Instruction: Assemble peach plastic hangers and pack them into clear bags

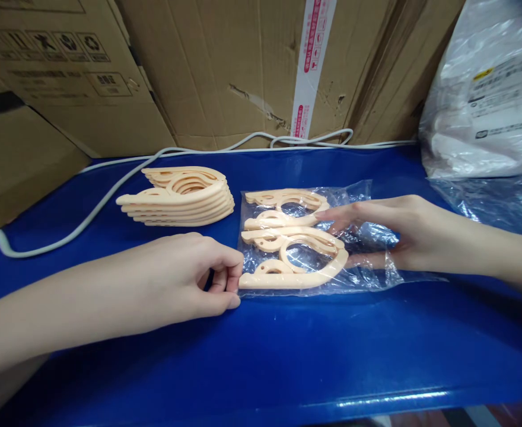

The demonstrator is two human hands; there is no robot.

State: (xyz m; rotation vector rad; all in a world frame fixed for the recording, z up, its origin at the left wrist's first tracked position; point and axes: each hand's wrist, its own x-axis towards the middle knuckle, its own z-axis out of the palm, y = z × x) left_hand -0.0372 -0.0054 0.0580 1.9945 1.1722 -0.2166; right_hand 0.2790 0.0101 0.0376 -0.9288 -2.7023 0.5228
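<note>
Two cream plastic folding hangers (317, 279), folded up, lie side by side inside a clear plastic bag (363, 283) on the blue surface. At the bag's lower left corner, my left hand (203, 273) has its thumb and fingers closed in a pinch on the edge, against the end of the nearer hanger. My right hand (394, 228) lies over the bag's right part with thumb and fingers spread. Its fingertips touch the right ends of the hangers. Behind my left hand stands a stack of several more folded hangers (176, 204).
Cardboard boxes (225, 65) wall off the back and left of the blue table (261, 362). A white cable (105, 207) runs along the back and curls at left. Clear plastic packages (478, 118) with a label sit at the back right.
</note>
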